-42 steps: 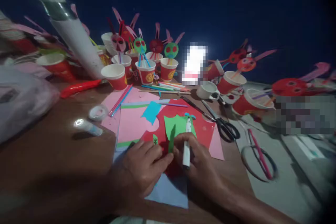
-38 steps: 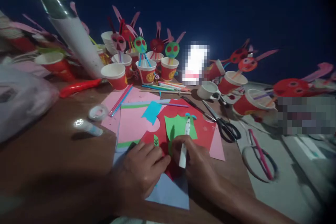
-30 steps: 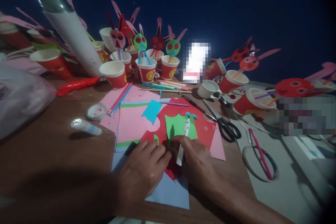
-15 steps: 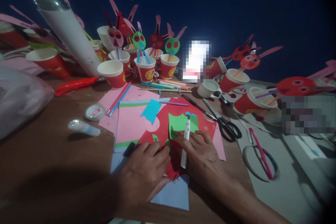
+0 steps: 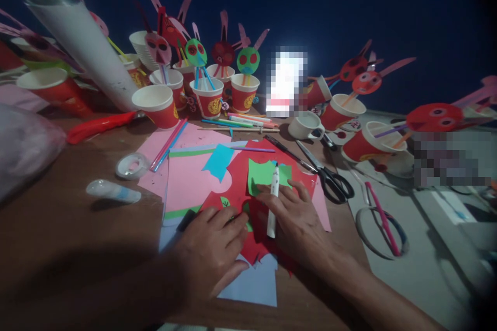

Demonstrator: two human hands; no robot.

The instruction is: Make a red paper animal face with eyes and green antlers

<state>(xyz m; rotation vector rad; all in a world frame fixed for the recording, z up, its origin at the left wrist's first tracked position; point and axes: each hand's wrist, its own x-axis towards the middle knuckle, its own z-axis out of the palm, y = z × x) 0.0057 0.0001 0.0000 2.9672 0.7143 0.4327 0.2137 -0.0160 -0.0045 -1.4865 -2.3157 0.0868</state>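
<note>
Marker (image 5: 275,186) aims away over green paper (image 5: 258,169)

Its long axis runs nearly straight out from the person, black tip foremost. The right hand (image 5: 297,217) grips it, palm down, other fingers spread. The left hand (image 5: 215,245) lies loosely open (thumb apart, grasping nothing I can see) over red paper (image 5: 240,178).

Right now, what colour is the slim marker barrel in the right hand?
The barrel is white with small dark marks, head view.

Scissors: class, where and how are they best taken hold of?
Probably by the black handles, from the near right: they are turned toward that side, lying right of the red paper, while the blades point away from the person.
</note>
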